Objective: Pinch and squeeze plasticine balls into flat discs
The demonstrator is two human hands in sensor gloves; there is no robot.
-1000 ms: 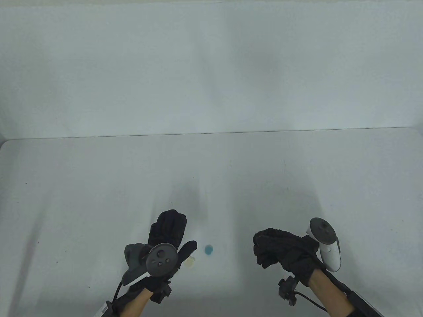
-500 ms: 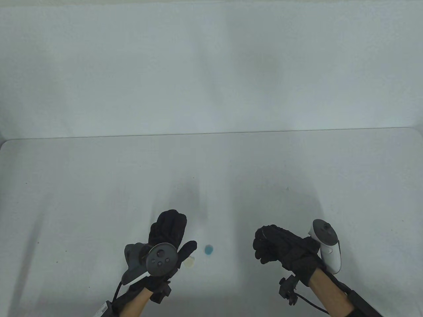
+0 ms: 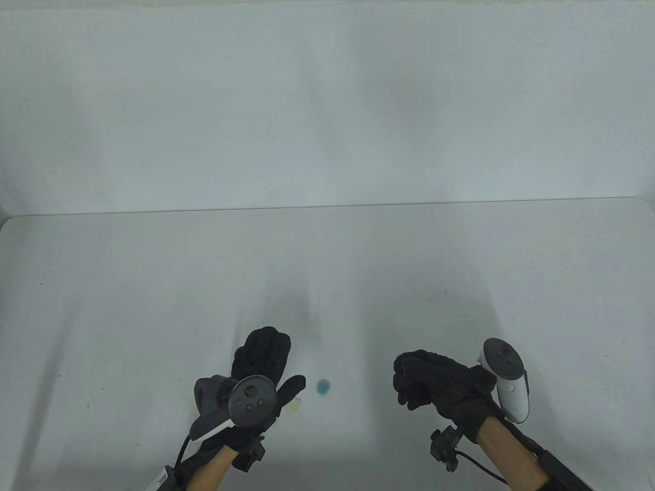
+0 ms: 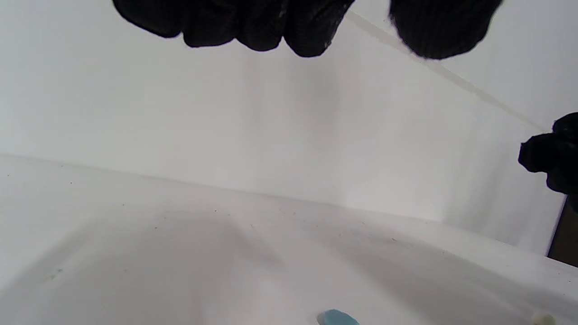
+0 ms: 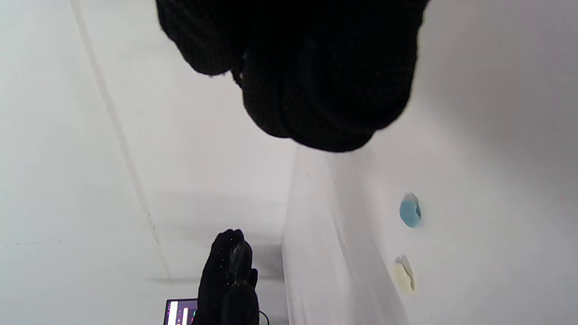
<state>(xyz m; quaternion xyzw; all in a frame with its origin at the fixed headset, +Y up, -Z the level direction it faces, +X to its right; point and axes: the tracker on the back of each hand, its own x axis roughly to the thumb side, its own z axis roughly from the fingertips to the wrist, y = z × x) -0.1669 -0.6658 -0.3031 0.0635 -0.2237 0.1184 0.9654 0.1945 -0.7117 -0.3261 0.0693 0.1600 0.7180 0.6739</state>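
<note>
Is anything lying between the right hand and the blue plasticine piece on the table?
Nothing visible does. The blue plasticine piece lies on bare table between the hands, with open surface from it to the right hand. The cream piece sits on its far side, beside the left hand.

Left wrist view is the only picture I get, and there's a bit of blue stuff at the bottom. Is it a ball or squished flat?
Observer: In the right wrist view the blue piece looks squished into a flat little disc on the table.
Operator: Is there another colour?
Observer: Yes, a cream piece lies beside the blue one, right by the thumb of the left hand. It looks flat too.
Operator: What's the other hand doing?
Observer: The right hand is curled into a fist, off to the side of both pieces, with no plasticine showing in it.
</note>
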